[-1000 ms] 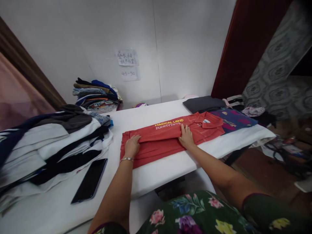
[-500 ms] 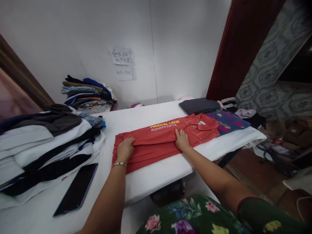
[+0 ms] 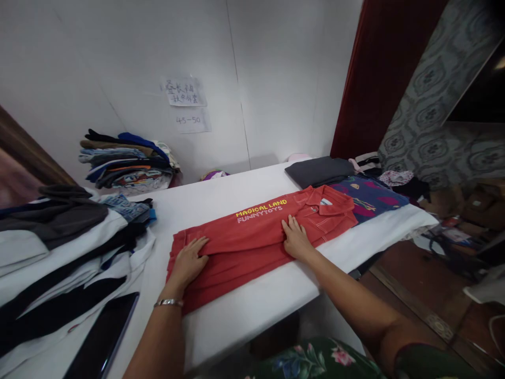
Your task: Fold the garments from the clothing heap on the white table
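A red collared shirt (image 3: 240,245) lies folded lengthwise on the white-covered table (image 3: 221,200), its collar to the right. Yellow and white lettering runs along its upper part. My left hand (image 3: 189,263) rests flat on the shirt's left end, fingers stretched over the fabric and a silver bracelet at the wrist. Near the middle, below the collar and just right of the lettering, my right hand (image 3: 296,239) lies on the cloth with its fingers spread. Neither hand grips the fabric.
At left lies a loose heap of clothes (image 3: 74,231), with a dark phone (image 3: 104,337) in front. Folded clothes (image 3: 126,160) are stacked against the wall. A dark grey folded garment (image 3: 319,171) and a patterned blue one (image 3: 371,197) sit beyond the collar. Handwritten papers (image 3: 185,92) hang above.
The view has shifted, so the table items at left sit farther left and lower. Both hands stay on the red shirt, which keeps its folded shape.
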A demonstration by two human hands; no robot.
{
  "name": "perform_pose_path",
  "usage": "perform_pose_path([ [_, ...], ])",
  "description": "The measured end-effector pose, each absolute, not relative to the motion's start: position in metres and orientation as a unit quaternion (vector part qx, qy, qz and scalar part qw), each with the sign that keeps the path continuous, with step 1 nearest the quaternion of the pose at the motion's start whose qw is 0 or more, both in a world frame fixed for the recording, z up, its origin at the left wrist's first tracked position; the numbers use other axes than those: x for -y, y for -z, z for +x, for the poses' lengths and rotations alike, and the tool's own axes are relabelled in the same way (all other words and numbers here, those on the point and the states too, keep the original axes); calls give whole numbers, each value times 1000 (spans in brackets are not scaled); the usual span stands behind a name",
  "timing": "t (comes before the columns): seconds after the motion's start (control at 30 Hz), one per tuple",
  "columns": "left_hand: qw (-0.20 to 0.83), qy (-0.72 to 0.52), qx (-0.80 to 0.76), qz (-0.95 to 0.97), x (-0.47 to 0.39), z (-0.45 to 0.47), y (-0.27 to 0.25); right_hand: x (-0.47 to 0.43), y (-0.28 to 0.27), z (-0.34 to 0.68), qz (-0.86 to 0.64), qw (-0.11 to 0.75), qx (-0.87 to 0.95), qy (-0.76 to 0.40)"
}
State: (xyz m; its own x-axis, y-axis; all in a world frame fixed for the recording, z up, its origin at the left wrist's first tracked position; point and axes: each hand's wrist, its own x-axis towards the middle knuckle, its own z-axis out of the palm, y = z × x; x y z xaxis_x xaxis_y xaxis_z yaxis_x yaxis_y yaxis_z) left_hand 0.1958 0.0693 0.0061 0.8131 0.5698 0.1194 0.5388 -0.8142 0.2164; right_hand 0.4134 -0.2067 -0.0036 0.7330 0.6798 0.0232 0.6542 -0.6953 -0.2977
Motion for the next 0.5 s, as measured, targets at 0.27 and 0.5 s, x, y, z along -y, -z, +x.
perform_pose_path([
  [0.27,140,-20,-287,948,-78,192,-10,180,-39,439,-877,209,430,58],
  [0.5,143,-50,-317,936,-71,196,-7,159,2,470,-902,117,412,-61],
])
